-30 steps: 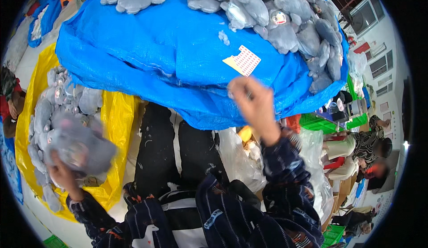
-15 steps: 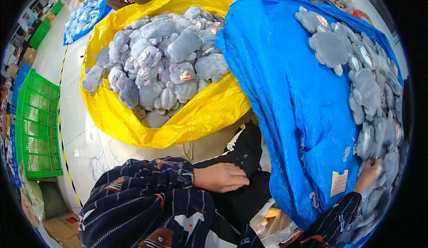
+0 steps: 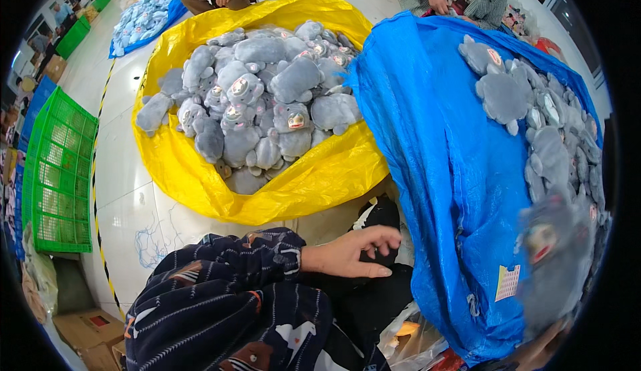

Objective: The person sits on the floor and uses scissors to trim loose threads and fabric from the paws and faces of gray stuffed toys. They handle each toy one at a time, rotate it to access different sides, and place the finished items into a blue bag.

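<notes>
My left hand (image 3: 354,252) hovers over my dark trouser leg, fingers spread and holding nothing. At the lower right, my right hand (image 3: 547,348) is partly hidden and smeared by motion below a grey plush toy (image 3: 555,264), which it appears to grip by its lower end. That toy is blurred, raised above a long pile of similar grey plush toys (image 3: 551,154) on a blue woven sheet (image 3: 427,137). A second heap of grey plush toys (image 3: 260,91) fills a yellow woven sack (image 3: 287,201) ahead of me.
Green plastic crates (image 3: 63,171) stand on the left beside a yellow-black floor line (image 3: 98,237). A cardboard box (image 3: 90,334) sits lower left. Clear plastic bags (image 3: 414,344) lie by my leg. Two other people sit beyond the sack and sheet; light-blue plush toys (image 3: 143,21) lie far left.
My right hand has lifted a grey plush toy from the right-hand pile and drawn it nearer. My left hand has risen slightly to the right, its fingers spreading. The whole view has shifted slightly.
</notes>
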Motion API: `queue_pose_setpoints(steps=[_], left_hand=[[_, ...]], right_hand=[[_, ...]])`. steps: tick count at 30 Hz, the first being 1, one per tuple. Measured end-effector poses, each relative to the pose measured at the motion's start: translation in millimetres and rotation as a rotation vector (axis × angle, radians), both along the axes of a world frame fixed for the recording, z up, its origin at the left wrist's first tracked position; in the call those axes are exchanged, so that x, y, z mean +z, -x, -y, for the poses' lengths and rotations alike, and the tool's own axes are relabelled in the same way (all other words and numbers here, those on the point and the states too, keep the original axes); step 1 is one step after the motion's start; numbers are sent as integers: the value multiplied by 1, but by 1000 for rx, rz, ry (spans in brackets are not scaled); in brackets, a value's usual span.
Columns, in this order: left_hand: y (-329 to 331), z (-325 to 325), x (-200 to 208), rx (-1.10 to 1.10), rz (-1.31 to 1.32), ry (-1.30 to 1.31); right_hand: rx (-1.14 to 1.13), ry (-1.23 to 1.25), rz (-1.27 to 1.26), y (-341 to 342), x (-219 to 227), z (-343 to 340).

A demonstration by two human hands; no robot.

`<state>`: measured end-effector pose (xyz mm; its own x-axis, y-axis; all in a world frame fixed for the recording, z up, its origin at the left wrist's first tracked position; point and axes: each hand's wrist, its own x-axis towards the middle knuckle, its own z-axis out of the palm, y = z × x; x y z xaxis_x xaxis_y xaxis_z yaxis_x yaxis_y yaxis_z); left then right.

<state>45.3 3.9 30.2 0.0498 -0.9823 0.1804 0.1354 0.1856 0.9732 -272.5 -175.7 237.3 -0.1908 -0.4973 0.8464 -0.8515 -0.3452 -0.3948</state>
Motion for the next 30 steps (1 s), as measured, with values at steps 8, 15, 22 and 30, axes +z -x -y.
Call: queue_pose_setpoints(steps=[8,15,22,30], left_hand=[[-3,-26,24,-262,-37,-102],[30,-46,-19,-56,-447,-560],[38,-47,-26,75,-599,-498],[15,-77,-40,273,-454,-493]], right_hand=[[728,-852,280,-39,-136,-93],[688,-1032,678,-61,-183,-104],[649,-1193,696,-41,-200,-139],[703,-1335,929,-52,-222,-156]])
